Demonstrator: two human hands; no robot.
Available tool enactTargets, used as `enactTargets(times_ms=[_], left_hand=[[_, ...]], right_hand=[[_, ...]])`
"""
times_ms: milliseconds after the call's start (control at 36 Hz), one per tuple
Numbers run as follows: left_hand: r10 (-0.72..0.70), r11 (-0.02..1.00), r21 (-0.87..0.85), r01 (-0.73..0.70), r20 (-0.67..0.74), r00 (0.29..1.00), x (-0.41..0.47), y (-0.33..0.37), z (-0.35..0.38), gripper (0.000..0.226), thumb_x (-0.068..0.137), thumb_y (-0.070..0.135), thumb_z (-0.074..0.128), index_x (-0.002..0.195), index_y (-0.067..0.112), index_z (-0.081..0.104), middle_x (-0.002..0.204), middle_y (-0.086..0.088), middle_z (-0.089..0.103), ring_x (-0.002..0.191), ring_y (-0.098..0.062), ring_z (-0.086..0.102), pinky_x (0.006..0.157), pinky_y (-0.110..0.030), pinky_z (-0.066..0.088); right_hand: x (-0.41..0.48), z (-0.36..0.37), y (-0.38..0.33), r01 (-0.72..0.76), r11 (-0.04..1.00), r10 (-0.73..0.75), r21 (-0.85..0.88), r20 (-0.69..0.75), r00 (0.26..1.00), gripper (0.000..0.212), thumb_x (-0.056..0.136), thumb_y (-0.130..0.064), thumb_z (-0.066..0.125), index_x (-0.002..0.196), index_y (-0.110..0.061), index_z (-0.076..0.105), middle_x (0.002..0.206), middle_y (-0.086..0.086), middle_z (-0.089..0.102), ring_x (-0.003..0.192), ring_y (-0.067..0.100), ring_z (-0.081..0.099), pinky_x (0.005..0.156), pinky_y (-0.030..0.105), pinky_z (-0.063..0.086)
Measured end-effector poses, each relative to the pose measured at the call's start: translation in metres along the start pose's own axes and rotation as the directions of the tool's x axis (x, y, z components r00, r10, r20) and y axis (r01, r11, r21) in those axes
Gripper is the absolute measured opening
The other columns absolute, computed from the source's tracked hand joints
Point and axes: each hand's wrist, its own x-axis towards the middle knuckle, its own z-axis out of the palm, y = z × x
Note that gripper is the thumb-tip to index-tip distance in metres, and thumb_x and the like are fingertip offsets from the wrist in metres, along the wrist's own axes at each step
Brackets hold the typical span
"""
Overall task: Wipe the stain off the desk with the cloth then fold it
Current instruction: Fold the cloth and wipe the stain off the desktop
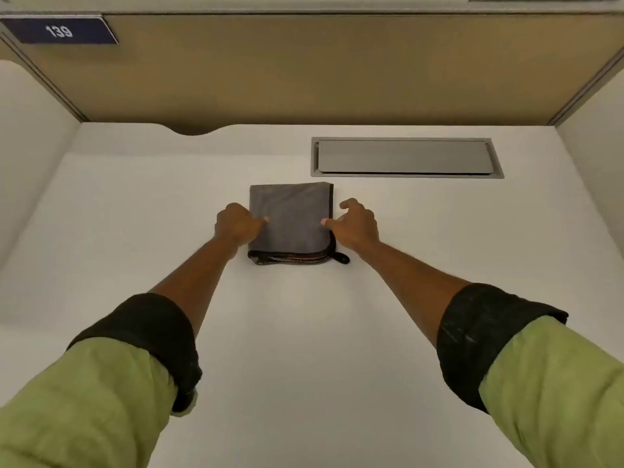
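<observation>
A grey cloth [292,219] with a dark stitched border lies folded into a small square on the white desk [304,332], a small black loop sticking out at its near right corner. My left hand [238,224] rests at the cloth's left edge, fingers curled, thumb tip on the fabric. At the right edge my right hand [356,222] has its fingers loosely bent and the thumb touching the cloth. Neither hand lifts the cloth. No stain shows on the desk surface in view.
A grey metal cable hatch [405,158] is set flush in the desk behind and right of the cloth. A tan partition wall [304,69] closes the back, with a blue "139" label [59,30] at upper left. White side panels stand left and right.
</observation>
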Motion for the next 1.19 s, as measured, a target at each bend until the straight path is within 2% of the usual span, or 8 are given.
enactTargets(times_ms=[250, 472, 556, 667, 806, 889, 1056, 1194], left_hand=[[-0.196, 0.946, -0.263, 0.191, 0.008, 0.981, 0.032, 0.005, 0.005, 0.032, 0.090, 0.016, 0.090, 0.104, 0.000, 0.066, 0.106, -0.013, 0.069, 0.078, -0.019, 0.061, 0.056, -0.029, 0.047], [-0.143, 0.932, -0.311, 0.186, 0.156, 0.977, 0.033, -0.005, 0.000, 0.021, 0.095, 0.017, 0.086, 0.097, 0.002, 0.071, 0.092, -0.007, 0.068, 0.096, -0.027, 0.062, 0.087, -0.039, 0.050], [-0.091, 0.913, -0.378, 0.155, 0.181, 0.979, 0.027, -0.004, -0.006, 0.018, 0.097, 0.018, 0.084, 0.088, 0.011, 0.070, 0.106, -0.008, 0.073, 0.107, -0.027, 0.065, 0.092, -0.037, 0.048], [-0.014, 0.845, -0.521, 0.121, 0.205, 0.979, 0.013, -0.003, -0.006, 0.009, 0.100, 0.013, 0.079, 0.104, 0.006, 0.075, 0.121, -0.011, 0.077, 0.125, -0.033, 0.070, 0.102, -0.039, 0.054], [0.112, 0.811, -0.585, -0.003, 0.150, 0.982, -0.022, 0.017, 0.012, 0.047, 0.095, 0.016, 0.085, 0.137, 0.006, 0.067, 0.122, -0.010, 0.078, 0.122, -0.029, 0.072, 0.111, -0.040, 0.056], [0.248, 0.824, -0.559, -0.096, 0.203, 0.947, -0.044, 0.033, 0.026, 0.060, 0.088, 0.013, 0.092, 0.140, 0.016, 0.063, 0.093, 0.008, 0.082, 0.097, -0.005, 0.077, 0.088, -0.019, 0.054], [0.540, 0.833, -0.276, -0.480, 0.215, 0.814, -0.087, 0.063, 0.062, 0.060, 0.076, 0.011, 0.099, 0.129, 0.023, 0.074, 0.118, 0.009, 0.077, 0.108, -0.009, 0.071, 0.084, -0.012, 0.052], [0.677, 0.728, -0.081, -0.681, 0.240, 0.696, -0.127, 0.087, 0.102, 0.038, 0.085, 0.019, 0.094, 0.118, 0.027, 0.077, 0.104, 0.022, 0.065, 0.102, -0.007, 0.059, 0.078, -0.005, 0.039]], right_hand=[[0.019, 0.022, -0.026, -0.156, 0.976, 0.152, 0.155, 0.036, 0.988, 0.051, 0.080, -0.037, 0.092, 0.114, -0.005, 0.072, 0.114, 0.009, 0.076, 0.106, 0.030, 0.073, 0.087, 0.040, 0.063], [0.022, 0.016, -0.024, -0.270, 0.886, 0.231, 0.377, 0.146, 0.962, 0.034, 0.078, -0.014, 0.090, 0.106, -0.006, 0.074, 0.112, 0.012, 0.077, 0.104, 0.033, 0.074, 0.095, 0.049, 0.065], [0.013, -0.002, -0.018, -0.288, 0.817, 0.226, 0.499, 0.182, 0.957, 0.024, 0.079, -0.008, 0.089, 0.095, -0.013, 0.072, 0.112, 0.009, 0.077, 0.106, 0.032, 0.073, 0.093, 0.046, 0.065], [-0.007, -0.033, 0.000, -0.238, 0.771, 0.184, 0.591, 0.150, 0.971, 0.037, 0.082, -0.010, 0.091, 0.114, -0.007, 0.074, 0.119, 0.011, 0.078, 0.111, 0.032, 0.073, 0.094, 0.044, 0.064], [-0.052, -0.068, 0.034, -0.076, 0.775, 0.107, 0.627, -0.012, 0.994, 0.077, 0.081, -0.011, 0.093, 0.145, -0.029, 0.053, 0.108, -0.001, 0.076, 0.099, 0.012, 0.073, 0.073, 0.023, 0.059], [-0.082, -0.083, 0.061, -0.009, 0.817, 0.057, 0.577, -0.065, 0.996, 0.081, 0.079, 0.004, 0.089, 0.148, -0.027, 0.058, 0.112, -0.006, 0.075, 0.097, 0.008, 0.073, 0.068, 0.017, 0.059], [-0.146, -0.102, 0.116, 0.050, 0.944, 0.028, 0.325, -0.230, 0.973, 0.064, 0.075, -0.007, 0.094, 0.130, -0.028, 0.069, 0.112, -0.019, 0.072, 0.105, 0.006, 0.070, 0.086, 0.016, 0.054], [-0.200, -0.107, 0.166, -0.020, 0.979, 0.100, 0.203, -0.393, 0.914, 0.039, 0.075, -0.029, 0.097, 0.109, -0.028, 0.078, 0.101, -0.008, 0.073, 0.092, 0.003, 0.065, 0.083, 0.025, 0.050]])
